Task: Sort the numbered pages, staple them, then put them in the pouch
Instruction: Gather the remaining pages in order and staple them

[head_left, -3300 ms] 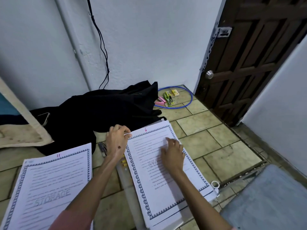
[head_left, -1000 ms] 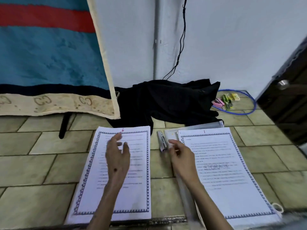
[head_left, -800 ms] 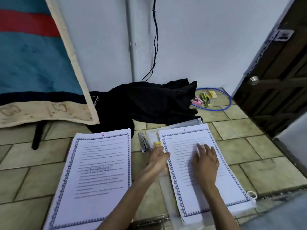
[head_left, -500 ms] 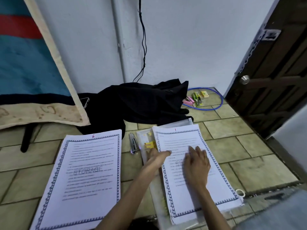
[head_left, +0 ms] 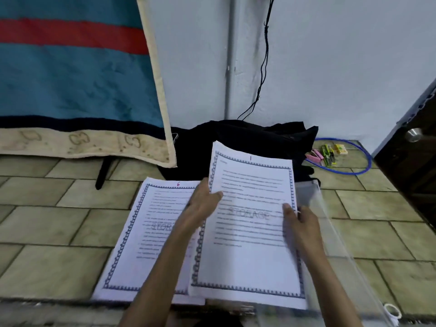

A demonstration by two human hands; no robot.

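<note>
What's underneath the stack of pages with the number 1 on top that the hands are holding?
The bordered stack numbered 1, held by the left hand and right hand, overlaps the stack numbered 6 and the clear plastic pouch. Anything else beneath is covered.

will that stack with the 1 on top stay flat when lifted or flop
Probably floppy: the stack marked 1, gripped by the left hand and right hand, already curls at its far corner. Its loose-looking sheets may slide or fan apart.

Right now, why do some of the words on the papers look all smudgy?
Head view: the stack numbered 1, held by the left hand and right hand, shows motion blur; its small text is unreadable, only "STORAGE" shows. The stack numbered 6 is blurred too, and floor tiles bend near the edges.
</note>
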